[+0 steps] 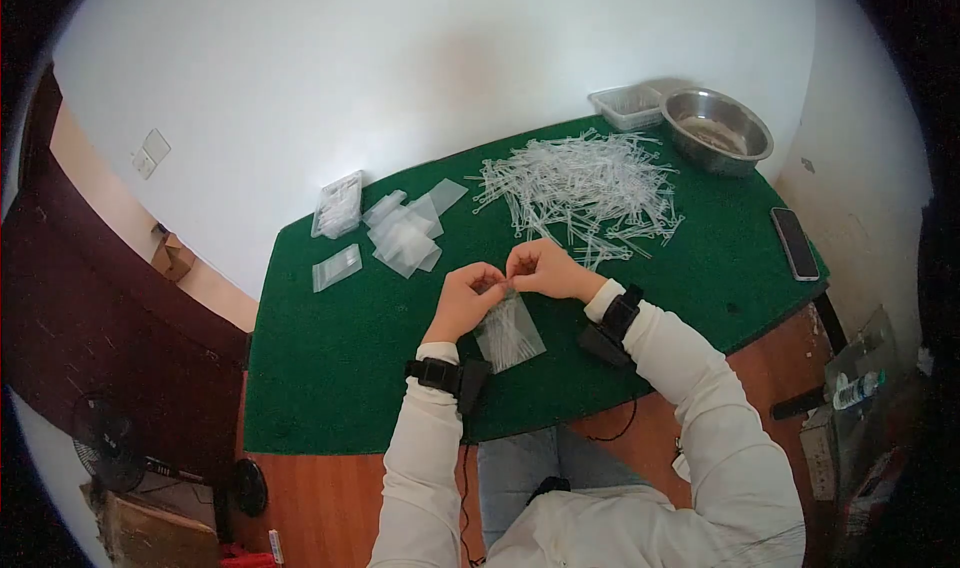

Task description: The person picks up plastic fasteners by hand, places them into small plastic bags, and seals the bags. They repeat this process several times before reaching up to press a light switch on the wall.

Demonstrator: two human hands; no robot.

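A small clear plastic bag (512,336) with several thin clear sticks inside lies at the near middle of the table. My left hand (465,301) pinches its top edge, fingers closed. Close beside it, my right hand (547,271) pinches the same edge, and the fingertips of both hands nearly meet. Beyond my hands spreads a large pile of thin clear plastic sticks with looped ends (590,183). To the left are loose flat clear bags (408,233) and one filled bag (337,268) lying apart.
The green-covered table (330,378) stands against a white wall. At its back right are a steel bowl (716,133) and a clear plastic tray (628,106). A phone (794,244) lies near the right edge. Another clear container with white contents (338,206) sits back left.
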